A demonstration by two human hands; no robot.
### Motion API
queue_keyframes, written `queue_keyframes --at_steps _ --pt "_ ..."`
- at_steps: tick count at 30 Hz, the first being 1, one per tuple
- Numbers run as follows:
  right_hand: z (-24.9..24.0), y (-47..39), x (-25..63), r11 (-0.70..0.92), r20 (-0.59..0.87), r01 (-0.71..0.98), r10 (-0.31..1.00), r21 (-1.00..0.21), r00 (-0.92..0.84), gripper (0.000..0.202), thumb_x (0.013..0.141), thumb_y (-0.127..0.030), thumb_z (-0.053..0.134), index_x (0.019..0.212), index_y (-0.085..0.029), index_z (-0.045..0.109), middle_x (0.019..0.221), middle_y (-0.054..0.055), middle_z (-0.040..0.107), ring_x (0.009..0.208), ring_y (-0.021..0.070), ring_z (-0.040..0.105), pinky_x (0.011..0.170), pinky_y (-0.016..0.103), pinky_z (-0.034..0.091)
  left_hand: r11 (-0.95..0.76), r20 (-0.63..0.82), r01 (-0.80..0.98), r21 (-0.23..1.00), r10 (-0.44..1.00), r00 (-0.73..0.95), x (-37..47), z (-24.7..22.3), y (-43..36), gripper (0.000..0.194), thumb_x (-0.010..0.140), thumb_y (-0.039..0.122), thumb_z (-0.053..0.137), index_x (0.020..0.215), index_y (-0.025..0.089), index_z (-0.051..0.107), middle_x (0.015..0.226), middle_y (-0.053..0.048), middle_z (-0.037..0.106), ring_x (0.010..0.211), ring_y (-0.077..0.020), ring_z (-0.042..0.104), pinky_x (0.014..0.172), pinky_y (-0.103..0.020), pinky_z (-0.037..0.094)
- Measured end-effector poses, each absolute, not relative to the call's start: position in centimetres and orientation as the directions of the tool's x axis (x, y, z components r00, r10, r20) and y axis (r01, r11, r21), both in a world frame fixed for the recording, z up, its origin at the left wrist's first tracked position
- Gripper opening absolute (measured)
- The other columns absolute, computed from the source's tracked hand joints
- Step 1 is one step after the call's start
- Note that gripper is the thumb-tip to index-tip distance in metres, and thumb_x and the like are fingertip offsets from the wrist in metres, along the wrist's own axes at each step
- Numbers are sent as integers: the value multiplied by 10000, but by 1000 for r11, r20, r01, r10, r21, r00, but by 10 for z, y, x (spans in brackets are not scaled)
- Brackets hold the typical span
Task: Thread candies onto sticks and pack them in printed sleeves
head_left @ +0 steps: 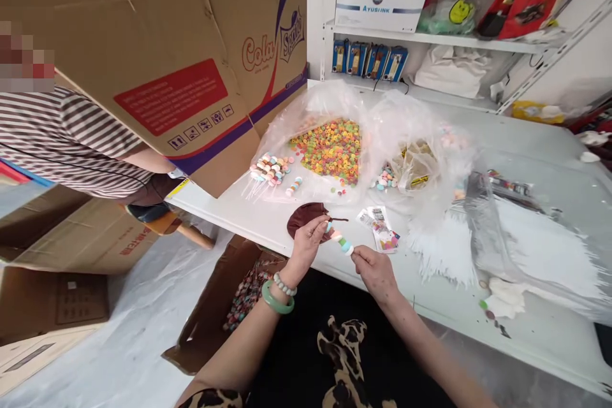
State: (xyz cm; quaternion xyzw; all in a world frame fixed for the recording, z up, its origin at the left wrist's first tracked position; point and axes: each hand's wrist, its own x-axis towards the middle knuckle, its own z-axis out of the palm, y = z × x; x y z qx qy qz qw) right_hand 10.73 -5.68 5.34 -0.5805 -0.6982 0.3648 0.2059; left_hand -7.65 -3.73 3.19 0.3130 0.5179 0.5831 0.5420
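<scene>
My left hand (306, 243) pinches the far end of a candy skewer (340, 240), a short row of pastel pieces in blue, white, green and pink. The near end is held by my right hand (375, 273), its fingers closed; any stick there is hidden by them. Just behind my left hand lies a dark brown drawstring pouch (300, 215). Small printed packets (385, 237) rest on the table beyond my right hand. Farther back are a bunch of finished candy skewers (268, 169) and a single one (294, 187) lying apart.
A clear bag of ring candies (332, 146) spreads over the white table (430, 338). White sticks (442, 245) lie to the right. A tall cardboard carton (191, 32) stands left, near a person in a striped shirt (71, 140). Below, an open box (205, 312) holds wrapped candies.
</scene>
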Motion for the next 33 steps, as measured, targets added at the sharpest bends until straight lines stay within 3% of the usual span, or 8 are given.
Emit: queue_keyframes --at_steps 5,12,17,23,30,33 --pt "54 -64 108 116 -114 687 953 -718 -280 315 876 -400 412 644 -227 536 554 -21 553 564 146 500 588 262 309 105 -156 -266 958 972 -178 -79 32 -46 563 637 541 775 989 108 700 695 -30 674 602 -116 596 632 -270 515" --pt "48 -70 103 141 -99 635 940 -760 -328 303 869 -374 437 626 -228 544 552 -33 546 547 136 492 567 249 319 202 -238 -411 889 971 -36 -87 28 -52 458 702 514 724 931 121 670 695 -20 624 552 -115 564 570 -284 505" --pt "43 -69 98 137 -105 650 941 -748 -321 306 869 -380 438 625 -234 553 529 -32 543 540 142 501 565 249 329 180 -206 -239 954 975 -88 -85 15 -49 391 719 501 675 863 138 657 624 7 581 489 -106 527 504 -249 449" --pt "32 -69 84 148 -108 631 931 -762 -348 290 870 -358 424 651 -233 567 537 -30 553 544 142 511 596 250 345 176 -167 3 984 935 -314 -72 3 -50 237 802 422 574 838 200 648 611 22 542 526 -117 495 492 -221 405" --pt "3 -61 93 -96 -226 490 951 -866 -213 264 804 -333 471 575 -214 530 506 -45 534 540 126 469 565 233 333 182 -141 171 968 964 -225 -65 -10 -50 307 889 438 462 799 198 632 546 24 511 520 -132 480 568 -248 391" --pt "-3 -59 99 -198 -303 394 926 -897 -225 247 769 -364 510 580 -208 541 484 -52 519 482 110 405 499 227 294 163 -123 195 967 971 -205 -61 -13 -50 310 882 459 496 892 201 668 630 11 575 549 -135 502 606 -256 409"
